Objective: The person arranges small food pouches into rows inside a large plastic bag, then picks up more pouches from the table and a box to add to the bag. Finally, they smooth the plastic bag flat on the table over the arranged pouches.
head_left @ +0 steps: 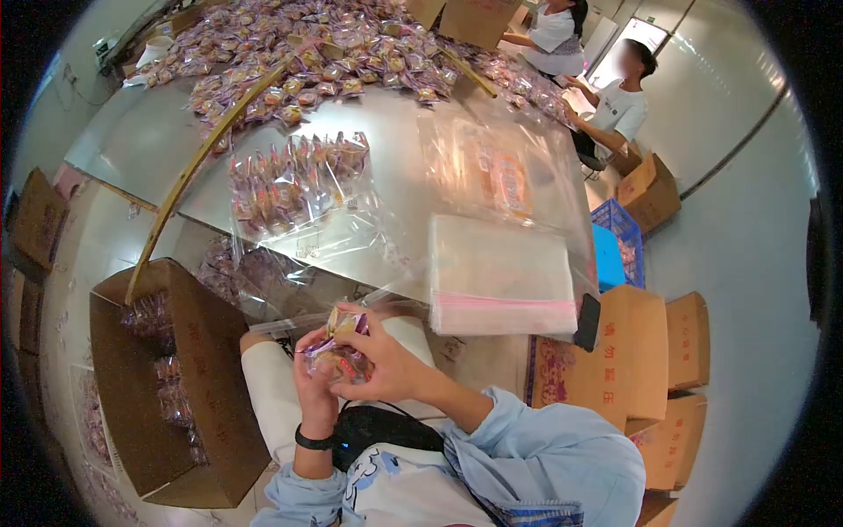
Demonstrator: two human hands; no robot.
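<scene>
Both my hands are raised over my lap, closed together on a small clear bag of wrapped candies (337, 344). My left hand (314, 379), with a black band at the wrist, cups the bag from below and from the left. My right hand (386, 362) pinches it from the right, fingers over the top. Ahead on the steel table (140, 140) lies a filled clear bag of candies (294, 180). A stack of empty zip bags with pink strips (500, 277) lies to its right.
A big heap of loose wrapped candies (334, 48) covers the table's far end. An open cardboard box (167, 378) holding filled bags stands at my left. Cardboard cartons (641, 351) and a blue crate (619, 241) stand at right. Two other people (615, 97) work at the far right corner.
</scene>
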